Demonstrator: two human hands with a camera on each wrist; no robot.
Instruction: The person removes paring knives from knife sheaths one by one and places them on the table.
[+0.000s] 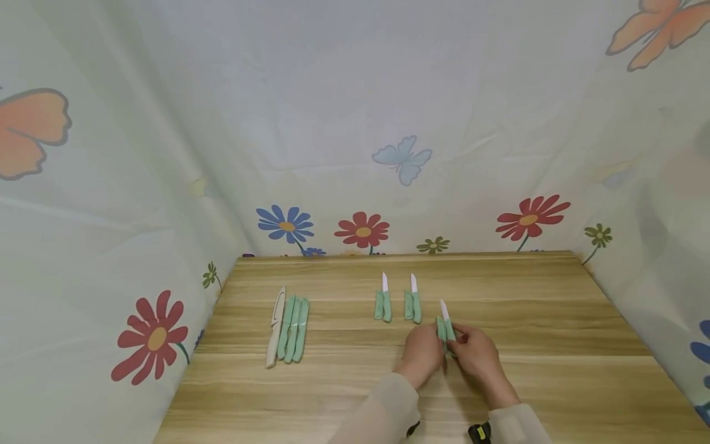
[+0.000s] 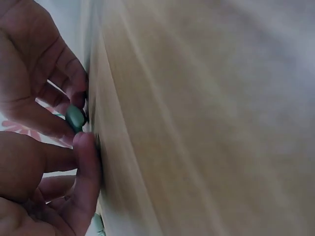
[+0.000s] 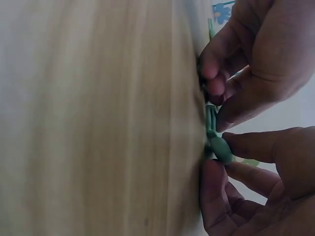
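Near the front right of the table, a small knife [image 1: 446, 313] with a white blade and a green handle points away from me. Its handle is pinched between the thumb and fingers of my right hand [image 1: 478, 353]. My left hand [image 1: 424, 350] holds a green sheath [image 1: 440, 328] right beside the handle, low over the wood. The rounded handle end [image 3: 221, 150] shows between my right fingers in the right wrist view, and the sheath [image 3: 211, 118] lies at my left fingertips. In the left wrist view the handle end [image 2: 75, 117] is also visible, while fingers hide most of the sheath.
Two more green-handled knives [image 1: 386, 302] [image 1: 416, 302] lie farther back, each with a green sheath [image 1: 379, 306] [image 1: 408, 306] on its left. At left, a beige tool [image 1: 273, 339] with a slotted upper end lies beside three slim green pieces [image 1: 293, 333]. Patterned cloth [image 1: 355, 123] encloses the wooden table [image 1: 333, 401].
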